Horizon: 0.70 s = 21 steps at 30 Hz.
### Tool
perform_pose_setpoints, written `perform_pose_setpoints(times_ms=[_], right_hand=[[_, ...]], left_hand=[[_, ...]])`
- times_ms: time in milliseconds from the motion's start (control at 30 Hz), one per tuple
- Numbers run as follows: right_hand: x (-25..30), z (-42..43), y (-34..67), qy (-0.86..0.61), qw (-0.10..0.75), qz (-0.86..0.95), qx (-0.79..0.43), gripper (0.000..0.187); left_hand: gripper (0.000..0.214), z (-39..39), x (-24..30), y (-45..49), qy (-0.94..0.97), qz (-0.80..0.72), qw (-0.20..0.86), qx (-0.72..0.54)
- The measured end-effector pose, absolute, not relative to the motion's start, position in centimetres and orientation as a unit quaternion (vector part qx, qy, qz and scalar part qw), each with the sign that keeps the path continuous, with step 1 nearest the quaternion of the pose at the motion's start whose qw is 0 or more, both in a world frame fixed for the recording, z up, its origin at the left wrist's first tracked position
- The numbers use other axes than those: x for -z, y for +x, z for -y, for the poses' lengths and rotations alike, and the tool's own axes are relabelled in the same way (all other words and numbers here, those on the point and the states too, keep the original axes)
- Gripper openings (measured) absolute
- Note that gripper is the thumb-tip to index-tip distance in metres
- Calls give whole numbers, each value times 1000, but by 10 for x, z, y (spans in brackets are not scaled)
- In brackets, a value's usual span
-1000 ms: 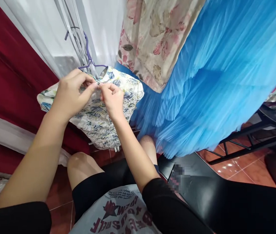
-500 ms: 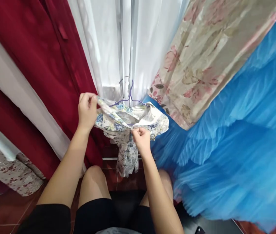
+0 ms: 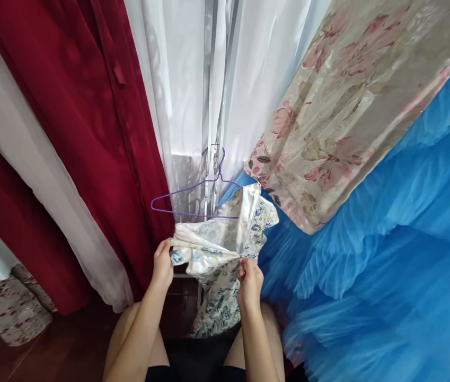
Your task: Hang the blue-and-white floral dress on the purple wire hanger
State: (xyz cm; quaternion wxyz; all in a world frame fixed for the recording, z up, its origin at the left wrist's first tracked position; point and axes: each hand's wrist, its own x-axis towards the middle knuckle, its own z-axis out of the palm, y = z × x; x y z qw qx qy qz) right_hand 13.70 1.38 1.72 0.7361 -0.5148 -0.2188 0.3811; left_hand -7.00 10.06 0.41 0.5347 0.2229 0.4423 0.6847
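A white dress with a blue and yellow floral print [image 3: 209,260] hangs by one shoulder from a purple hanger [image 3: 185,189]. The hanger's left arm is bare, and its right arm runs under the dress's right shoulder. My left hand [image 3: 162,265] pinches the loose left shoulder edge, below the hanger's bare end. At the front of the neckline, my right hand [image 3: 250,278] is closed on the fabric. The skirt of the dress drops between my knees, its lower part partly hidden by my right hand.
Long dark red cloth [image 3: 125,154] and white cloth [image 3: 183,95] hang ahead and to the left. A beige floral garment [image 3: 328,127] and a large blue tulle skirt [image 3: 399,228] fill the right side. Thin metal poles [image 3: 213,106] stand behind the hanger.
The dress's left shoulder has come off the hanger, leaving that arm bare. Both hands have moved down and slightly right in view, still gripping the dress.
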Motion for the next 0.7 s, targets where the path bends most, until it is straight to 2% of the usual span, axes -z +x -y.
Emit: perform_pose_setpoints(times_ms=[133,267,333,367,433,533,600,700], right_hand=[[10,-5,158,-542,749,163,-346,24],[10,-1,168,-578,758,160,-256,26],[-2,1,169,-586,744,238,-213,31],[-10,3,169,-579,722,303,-229,34],[-23,6,166,-536,653,409,-345,49],[-32,13,160,-452,579,404,-544,70],[-32,20,158,-421,563,382,-600,69],[-38,28,163,-390,510,431,-634,56]], left_hand=[[41,-75,-12,-46,271,-402,573,-661],[33,-53,-57,-26,434,-329,574,-611],[30,-41,-80,-16,537,-306,560,-552],[29,-35,-90,-10,583,-292,548,-524],[26,-26,-104,2,660,-258,518,-479],[24,-22,-108,15,722,-238,479,-438],[25,-23,-104,14,731,-248,486,-410],[40,-24,-88,-4,748,-237,533,-317]])
